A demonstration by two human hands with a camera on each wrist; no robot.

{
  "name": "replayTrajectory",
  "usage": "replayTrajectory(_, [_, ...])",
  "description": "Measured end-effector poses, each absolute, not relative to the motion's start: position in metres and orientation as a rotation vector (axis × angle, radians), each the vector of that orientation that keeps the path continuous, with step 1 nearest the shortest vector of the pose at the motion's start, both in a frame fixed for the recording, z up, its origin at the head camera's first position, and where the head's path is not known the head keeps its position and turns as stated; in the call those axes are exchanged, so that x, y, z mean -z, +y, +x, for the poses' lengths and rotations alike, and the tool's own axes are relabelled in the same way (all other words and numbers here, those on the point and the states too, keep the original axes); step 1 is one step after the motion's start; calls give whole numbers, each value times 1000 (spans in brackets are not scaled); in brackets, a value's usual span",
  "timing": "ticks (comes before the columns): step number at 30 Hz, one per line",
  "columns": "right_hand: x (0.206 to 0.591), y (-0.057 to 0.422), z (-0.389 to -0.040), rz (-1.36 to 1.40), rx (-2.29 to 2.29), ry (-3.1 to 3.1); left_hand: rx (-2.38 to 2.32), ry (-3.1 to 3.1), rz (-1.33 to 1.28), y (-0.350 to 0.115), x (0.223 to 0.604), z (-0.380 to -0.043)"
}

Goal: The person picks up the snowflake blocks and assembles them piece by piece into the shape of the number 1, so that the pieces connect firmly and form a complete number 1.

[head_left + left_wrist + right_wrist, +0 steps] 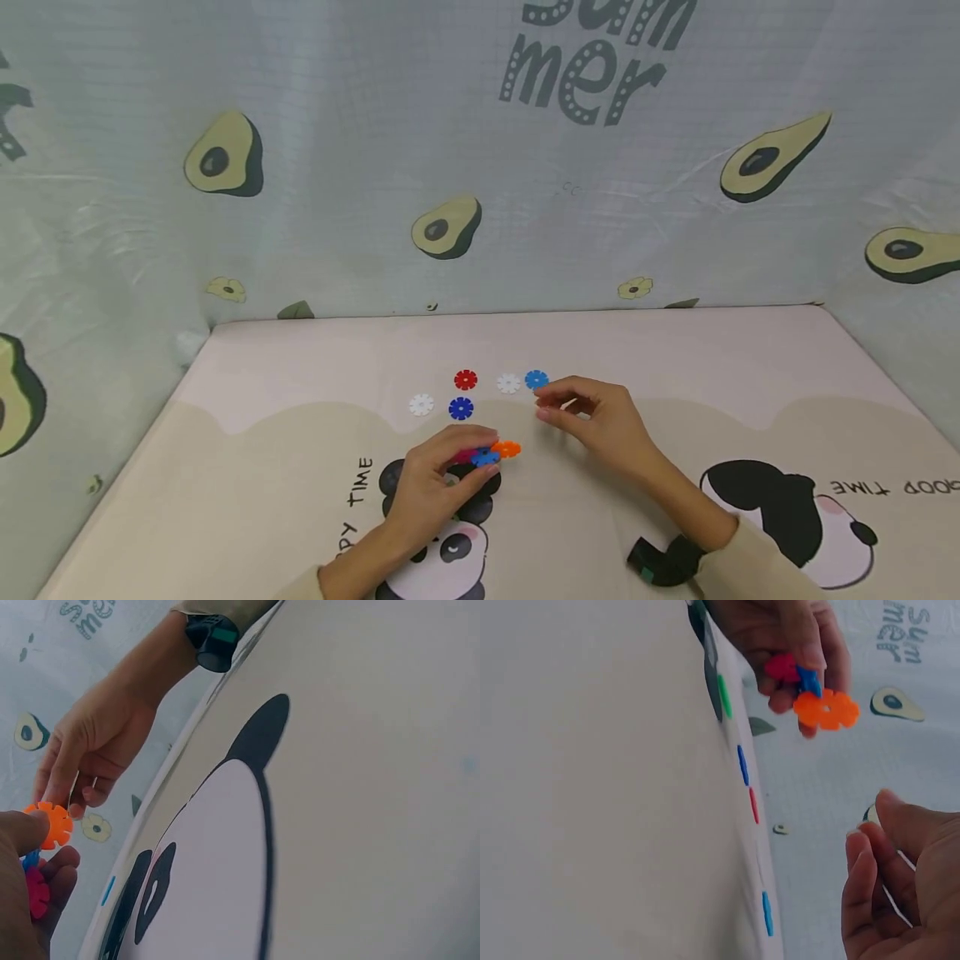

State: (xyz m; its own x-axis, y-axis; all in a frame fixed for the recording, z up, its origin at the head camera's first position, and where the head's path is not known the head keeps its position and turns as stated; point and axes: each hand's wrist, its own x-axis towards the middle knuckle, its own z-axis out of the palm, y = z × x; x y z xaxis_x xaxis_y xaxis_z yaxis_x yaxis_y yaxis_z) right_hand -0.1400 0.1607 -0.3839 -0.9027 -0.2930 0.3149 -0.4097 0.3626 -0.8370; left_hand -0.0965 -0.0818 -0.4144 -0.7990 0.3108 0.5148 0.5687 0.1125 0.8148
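Observation:
My left hand (438, 479) pinches a small chain of joined plastic snowflake discs between thumb and fingers. The chain has a pink disc (781, 667), a blue disc (486, 457) and an orange disc (826, 710), which sticks out past the fingertips. My right hand (603, 421) hovers to the right with thumb and fingers loosely bent and apart, nothing visible between them. Nearest to it in the head view lies a light blue disc (536, 379); the right wrist view shows the hand apart from that disc. Part of the chain is hidden by the left fingers.
On the table (262, 500) beyond the hands lie a red disc (466, 380), a dark blue disc (461, 408) and two white discs, one left (422, 405), one right (508, 383). A green disc (724, 695) shows near the left hand. An avocado-print curtain (337, 167) hangs behind.

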Motion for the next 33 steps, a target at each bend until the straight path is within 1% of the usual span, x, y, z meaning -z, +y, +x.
replayTrajectory(9, [380, 166, -165, 524, -1460, -2580, 1767, -2142, -905, -80, 415, -98])
replayTrajectory(17, [394, 164, -183, 491, -1355, -2664, 1743, -2167, -908, -81, 417, -98])
replayTrajectory(28, [404, 154, -193, 424, -1275, -2737, 1705, -2164, -934, -81, 416, -98])
replayTrajectory(33, [405, 151, -194, 415, -1207, -2765, 1694, -2170, -928, -80, 402, -93])
